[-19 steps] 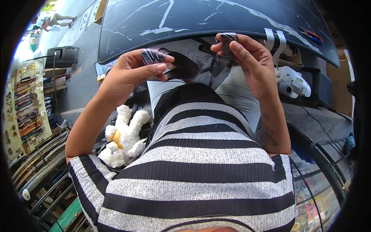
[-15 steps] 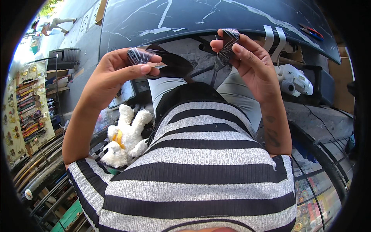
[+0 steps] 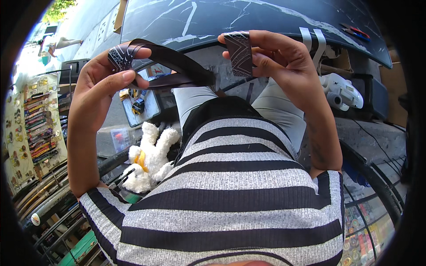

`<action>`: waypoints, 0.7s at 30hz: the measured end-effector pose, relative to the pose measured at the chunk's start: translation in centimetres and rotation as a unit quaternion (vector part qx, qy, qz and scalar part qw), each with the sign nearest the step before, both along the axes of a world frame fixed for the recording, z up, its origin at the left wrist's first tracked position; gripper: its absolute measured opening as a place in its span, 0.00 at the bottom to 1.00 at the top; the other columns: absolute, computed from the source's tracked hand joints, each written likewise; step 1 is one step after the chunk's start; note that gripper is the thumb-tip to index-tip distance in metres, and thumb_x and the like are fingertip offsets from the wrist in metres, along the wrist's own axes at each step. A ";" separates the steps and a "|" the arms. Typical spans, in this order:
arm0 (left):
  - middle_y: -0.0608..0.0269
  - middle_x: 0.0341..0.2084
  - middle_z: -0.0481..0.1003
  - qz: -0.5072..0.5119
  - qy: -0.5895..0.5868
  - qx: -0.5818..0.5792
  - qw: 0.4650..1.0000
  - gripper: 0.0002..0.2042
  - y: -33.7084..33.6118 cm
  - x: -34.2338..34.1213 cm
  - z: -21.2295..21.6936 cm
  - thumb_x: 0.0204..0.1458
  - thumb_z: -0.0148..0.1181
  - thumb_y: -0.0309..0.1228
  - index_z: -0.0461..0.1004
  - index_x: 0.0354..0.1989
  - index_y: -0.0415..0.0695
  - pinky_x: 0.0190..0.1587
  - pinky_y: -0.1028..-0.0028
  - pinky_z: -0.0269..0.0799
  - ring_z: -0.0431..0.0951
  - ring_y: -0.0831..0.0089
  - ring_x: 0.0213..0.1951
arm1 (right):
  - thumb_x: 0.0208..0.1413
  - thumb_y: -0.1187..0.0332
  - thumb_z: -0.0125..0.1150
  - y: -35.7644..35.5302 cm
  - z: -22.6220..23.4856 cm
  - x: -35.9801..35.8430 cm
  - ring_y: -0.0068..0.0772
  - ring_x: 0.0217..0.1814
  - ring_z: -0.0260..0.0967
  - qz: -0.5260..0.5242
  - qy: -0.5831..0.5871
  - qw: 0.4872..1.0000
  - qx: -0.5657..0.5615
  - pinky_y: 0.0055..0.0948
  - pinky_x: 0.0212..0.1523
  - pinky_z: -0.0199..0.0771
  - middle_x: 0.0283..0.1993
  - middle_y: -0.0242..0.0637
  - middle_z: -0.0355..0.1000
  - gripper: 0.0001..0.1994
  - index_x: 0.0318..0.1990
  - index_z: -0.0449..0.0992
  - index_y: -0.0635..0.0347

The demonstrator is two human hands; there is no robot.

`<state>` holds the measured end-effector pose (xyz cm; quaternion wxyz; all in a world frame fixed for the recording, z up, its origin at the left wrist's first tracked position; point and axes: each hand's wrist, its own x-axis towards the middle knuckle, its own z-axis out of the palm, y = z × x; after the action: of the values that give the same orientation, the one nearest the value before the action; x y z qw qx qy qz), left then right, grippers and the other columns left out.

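Note:
A dark, glossy ribbon [image 3: 179,82] with a silver geometric pattern is held in front of my lap. My left hand [image 3: 95,84] pinches one patterned part of it between thumb and fingers, and a loop hangs from there to the right. My right hand [image 3: 286,60] grips a flat patterned stretch [image 3: 238,55] upright between thumb and fingers. Whether both stretches are one continuous piece I cannot tell. A white plush toy [image 3: 151,155] with a yellow bow lies at my left side, below my left forearm.
Ahead is a black marble-patterned table [image 3: 213,22], with red-handled pliers [image 3: 356,33] at its right and pale strips [image 3: 317,48] over its edge. A white device [image 3: 341,91] stands right of my knee. At left are a tray of small items [image 3: 140,106] and a display board [image 3: 40,128].
My left hand has moved left and slightly up, opening the ribbon's loop wider. My right hand has shifted left and turned its stretch of ribbon flat toward me.

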<state>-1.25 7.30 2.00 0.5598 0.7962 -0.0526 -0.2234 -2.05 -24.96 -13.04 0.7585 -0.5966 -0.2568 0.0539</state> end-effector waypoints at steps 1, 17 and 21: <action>0.60 0.40 0.79 -0.013 -0.003 0.011 1.000 0.23 0.0 0.0 0.4 0.52 0.65 0.31 0.73 0.56 0.34 0.45 0.76 0.77 0.81 0.77 0.35 | 0.62 0.81 0.52 0.1 0.2 0.2 0.45 0.58 0.75 0.007 -0.021 1.000 0.009 0.41 0.55 0.81 0.60 0.51 0.73 0.21 0.62 0.70 0.57; 0.67 0.35 0.72 0.001 -0.105 0.097 0.990 0.33 2.2 -2.1 5.6 0.52 0.62 0.34 0.63 0.63 0.27 0.26 0.86 0.65 0.70 0.87 0.24 | 0.67 0.63 0.53 2.6 0.6 1.1 0.35 0.49 0.79 0.031 -0.055 0.996 0.070 0.38 0.52 0.81 0.50 0.43 0.78 0.25 0.70 0.62 0.53; 0.64 0.38 0.71 -0.084 -0.131 0.070 0.985 0.28 1.2 -2.1 10.0 0.59 0.56 0.31 0.59 0.65 0.27 0.27 0.87 0.63 0.68 0.87 0.23 | 0.71 0.53 0.44 3.0 -2.1 -0.2 0.23 0.32 0.74 0.086 0.106 0.989 0.055 0.26 0.40 0.77 0.38 0.36 0.78 0.26 0.71 0.61 0.52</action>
<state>-3.32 8.47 11.97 0.4701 0.8487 -0.1764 -0.1662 -2.25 -21.92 -15.17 0.8055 -0.5204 -0.2285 0.1677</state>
